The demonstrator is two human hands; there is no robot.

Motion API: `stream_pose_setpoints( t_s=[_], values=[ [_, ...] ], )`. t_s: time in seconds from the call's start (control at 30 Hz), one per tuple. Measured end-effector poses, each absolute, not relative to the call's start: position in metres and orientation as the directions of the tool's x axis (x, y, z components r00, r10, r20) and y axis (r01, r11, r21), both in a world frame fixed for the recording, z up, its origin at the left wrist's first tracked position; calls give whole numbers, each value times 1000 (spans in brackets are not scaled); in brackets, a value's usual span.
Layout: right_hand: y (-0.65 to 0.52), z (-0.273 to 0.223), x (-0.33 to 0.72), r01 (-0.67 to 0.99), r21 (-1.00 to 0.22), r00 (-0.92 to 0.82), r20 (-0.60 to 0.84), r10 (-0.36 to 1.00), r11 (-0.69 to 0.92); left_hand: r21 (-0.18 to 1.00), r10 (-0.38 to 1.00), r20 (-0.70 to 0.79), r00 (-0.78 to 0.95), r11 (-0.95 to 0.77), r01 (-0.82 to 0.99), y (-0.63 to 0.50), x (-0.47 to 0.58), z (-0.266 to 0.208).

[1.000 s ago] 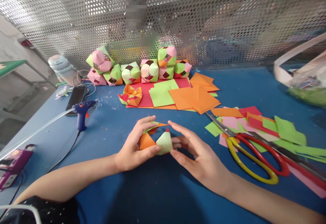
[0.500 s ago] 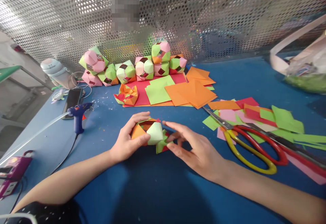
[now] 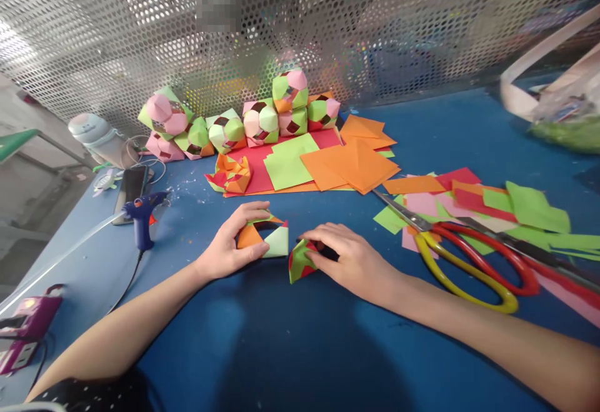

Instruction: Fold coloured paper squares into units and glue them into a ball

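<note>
Near the middle of the blue table, my left hand is closed around an orange and pale green folded paper ring, thumb in front and fingers behind. A dark opening shows in its middle. Just to the right, my right hand pinches a green and red folded paper piece between thumb and fingers. A small gap separates the two paper pieces. Part of the green and red piece is covered by my fingers.
Finished paper balls line the mesh panel at the back. Orange squares and green sheets lie before them. Scissors and paper scraps are at right. A blue glue gun and a phone sit at left.
The green and red piece, earlier against the ring, is now apart from it. My right hand has closed on that piece. The ring has turned in my left hand, showing a flatter pale green side.
</note>
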State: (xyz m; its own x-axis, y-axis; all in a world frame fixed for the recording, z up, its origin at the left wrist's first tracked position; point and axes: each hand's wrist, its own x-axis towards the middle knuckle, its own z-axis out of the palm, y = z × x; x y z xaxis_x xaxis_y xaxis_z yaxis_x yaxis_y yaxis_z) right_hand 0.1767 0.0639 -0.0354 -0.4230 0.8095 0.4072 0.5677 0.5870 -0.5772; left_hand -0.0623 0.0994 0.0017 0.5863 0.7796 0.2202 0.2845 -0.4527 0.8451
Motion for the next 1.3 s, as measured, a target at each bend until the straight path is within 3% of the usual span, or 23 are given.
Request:
stream_pose_setpoints(
  t_s=[0.23,0.33,0.43,0.57,0.67,0.73,0.8,0.9,1.17,1.3],
  values=[
    [65,-27,190,424,-858,-171,240,956,291,891,834,269,481,-405,205,95,-66,0],
    [66,-32,194,402,-901,-45,160,986,164,891,868,289,404,-398,218,94,-65,-3],
    [65,-37,194,404,-896,-21,190,981,183,887,917,278,285,-359,290,89,-61,-4],
    [67,-38,196,460,-788,-64,431,900,410,839,946,271,181,-324,438,77,-54,-4],
    [72,-37,201,549,-572,-146,652,744,609,755,923,306,233,-384,532,70,-52,-5],
    [75,-39,204,600,-414,-247,719,650,685,711,910,321,261,-414,569,69,-51,-6],
    [77,-42,205,630,-298,-349,716,604,717,682,907,324,269,-421,598,69,-51,-7],
    [74,-43,204,645,-225,-440,672,595,731,654,905,321,281,-426,625,70,-51,-9],
    [62,-35,200,663,-271,-451,599,661,698,457,776,475,415,-620,638,66,-50,-7],
    [63,-43,197,730,-229,-448,552,703,644,346,715,520,467,-676,650,67,-48,-7]
  ],
)
